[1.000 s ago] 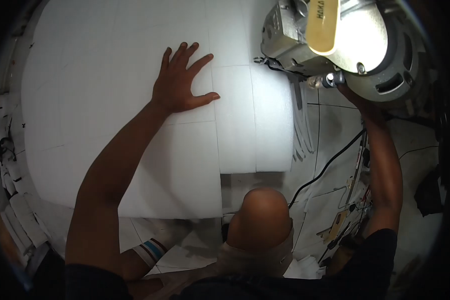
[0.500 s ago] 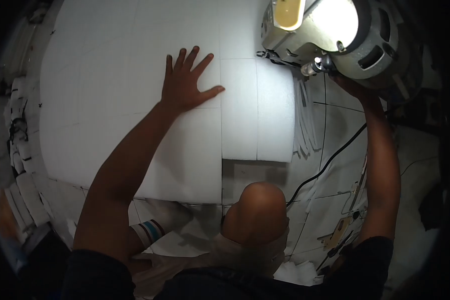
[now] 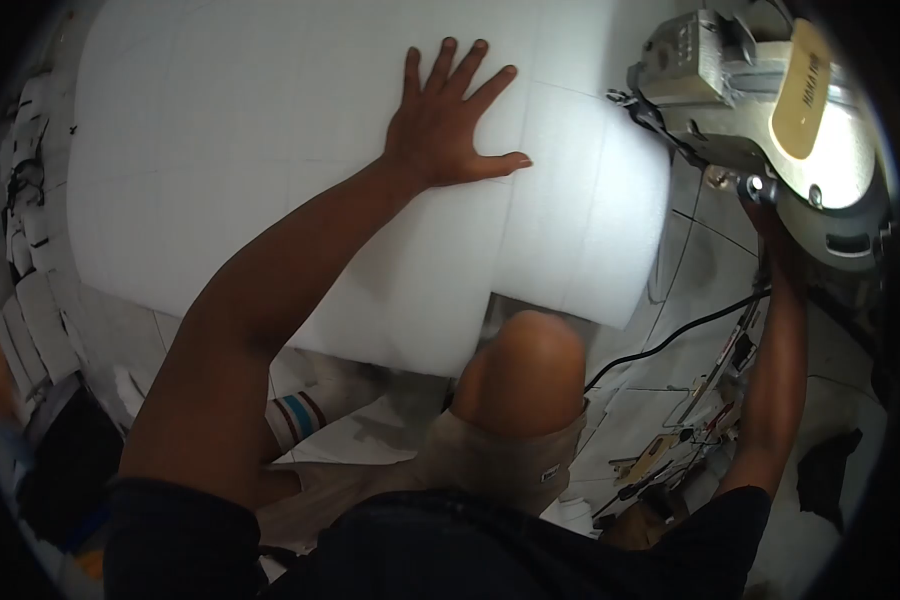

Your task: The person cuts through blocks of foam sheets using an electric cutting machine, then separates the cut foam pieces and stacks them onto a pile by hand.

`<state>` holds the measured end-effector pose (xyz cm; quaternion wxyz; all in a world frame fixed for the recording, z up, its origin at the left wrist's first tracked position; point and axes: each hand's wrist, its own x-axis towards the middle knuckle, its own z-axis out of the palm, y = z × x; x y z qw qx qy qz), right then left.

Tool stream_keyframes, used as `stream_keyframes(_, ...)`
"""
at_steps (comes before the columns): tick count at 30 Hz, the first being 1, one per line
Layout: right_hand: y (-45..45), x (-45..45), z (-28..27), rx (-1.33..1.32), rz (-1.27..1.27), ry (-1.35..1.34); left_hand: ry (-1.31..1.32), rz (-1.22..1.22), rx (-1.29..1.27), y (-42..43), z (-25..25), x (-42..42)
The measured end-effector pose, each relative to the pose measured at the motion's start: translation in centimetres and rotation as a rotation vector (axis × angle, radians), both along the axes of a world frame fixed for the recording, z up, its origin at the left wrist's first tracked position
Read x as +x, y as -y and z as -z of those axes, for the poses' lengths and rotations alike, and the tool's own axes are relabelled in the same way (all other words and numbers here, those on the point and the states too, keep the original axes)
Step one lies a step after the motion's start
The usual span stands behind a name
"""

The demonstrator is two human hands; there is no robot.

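Note:
My left hand (image 3: 437,130) lies flat with fingers spread on a broad stack of white foam sheet (image 3: 220,130). Its thumb reaches past a seam onto a narrower foam section (image 3: 580,210) at the right. My right hand (image 3: 767,222) grips a metal electric cutting machine (image 3: 715,125) from behind and below; the housing hides most of its fingers. A cream lettered plate (image 3: 802,95) sits on top of the machine. Its near left edge stands at the foam's right border. Whether a blade touches the foam is hidden.
A black cord (image 3: 690,330) runs over the tiled floor toward my bent knee (image 3: 530,370). Tools and small parts (image 3: 660,455) lie on the floor at the right. White folded pieces (image 3: 40,320) are stacked along the left. A dark scrap (image 3: 828,475) lies at lower right.
The view has shifted, so foam and hands appear farther right. The machine's top now tilts to the right, showing more of its side. My left hand stays flat, its thumb slightly farther across the seam.

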<state>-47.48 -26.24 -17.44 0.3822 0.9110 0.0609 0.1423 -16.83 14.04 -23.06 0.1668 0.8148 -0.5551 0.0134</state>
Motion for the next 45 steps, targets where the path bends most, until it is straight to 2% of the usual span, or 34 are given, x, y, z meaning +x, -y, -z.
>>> stream_keyframes(2,0.1,0.1,0.4,-0.005,0.03,-0.038,0.005,-0.008,0.011,0.0,0.2,0.0)
stream_keyframes(5,-2.0,1.0,-1.0,0.17,0.135,-0.091,0.011,0.012,0.014,0.0,0.5,-0.3)
stream_keyframes(6,-1.9,1.0,-0.8,0.15,0.226,-0.152,0.015,0.01,0.014,0.1,0.5,-0.2)
stream_keyframes(9,-0.5,0.8,-0.5,0.12,0.161,-0.139,0.012,0.003,-0.002,0.3,0.7,-0.2)
stream_keyframes(10,0.9,1.1,1.3,0.262,0.144,-0.157,0.011,0.011,-0.01,0.2,0.2,-0.3)
stream_keyframes(11,1.9,-0.2,1.9,0.22,0.125,-0.17,0.005,0.006,-0.006,0.3,-0.3,-0.1)
stream_keyframes(13,-0.3,0.7,0.7,0.203,0.106,-0.186,-0.201,0.014,0.359,0.7,-3.2,0.1)
stream_keyframes(14,-0.8,1.1,0.4,0.203,0.096,-0.196,-0.213,0.009,0.362,0.5,-2.2,-0.1)
stream_keyframes(16,-1.2,1.7,0.1,0.207,0.082,-0.21,-0.025,0.001,0.178,0.4,-1.0,-0.1)
stream_keyframes(17,-1.4,2.0,0.1,0.209,0.075,-0.213,-0.022,-0.005,0.183,0.3,-0.5,-0.1)
stream_keyframes(19,-1.9,2.6,0.2,0.223,0.065,-0.219,-0.196,0.027,0.28,0.4,-2.4,0.0)
stream_keyframes(25,-2.6,4.5,0.2,0.24,0.03,-0.254,-0.077,0.019,0.091,0.2,0.0,0.1)
stream_keyframes(29,-2.7,5.2,0.0,0.242,0.01,-0.273,-0.091,0.016,0.091,-0.2,-0.3,0.4)
stream_keyframes(31,-2.4,5.5,-0.1,0.234,-0.007,-0.294,-0.255,0.04,0.158,-0.1,-1.9,0.6)
stream_keyframes(32,-2.3,5.8,-0.2,0.227,-0.024,-0.301,-0.255,0.019,0.15,-0.1,-1.4,0.9)
stream_keyframes(34,-2.4,6.2,-0.4,0.233,-0.052,-0.338,-0.08,0.012,0.007,-0.2,-0.4,0.3)
stream_keyframes(36,-2.3,6.3,-0.8,0.251,-0.065,-0.4,-0.166,0.022,0.078,-0.3,-1.3,0.4)
stream_keyframes(37,-2.6,6.4,-1.0,0.318,0.018,-0.406,-0.241,0.028,0.148,-0.2,-2.1,0.5)
stream_keyframes(40,-3.7,7.8,0.1,0.545,0.239,-0.41,-0.172,0.017,0.118,0.0,-1.2,0.3)
stream_keyframes(43,-4.8,8.7,-0.5,-0.003,-0.012,-0.44,-0.19,0.015,0.086,-0.1,-2.2,0.3)
stream_keyframes(45,-7.2,9.3,-2.4,-0.25,-0.064,-0.279,-0.133,-0.01,0.144,0.2,-2.5,0.4)
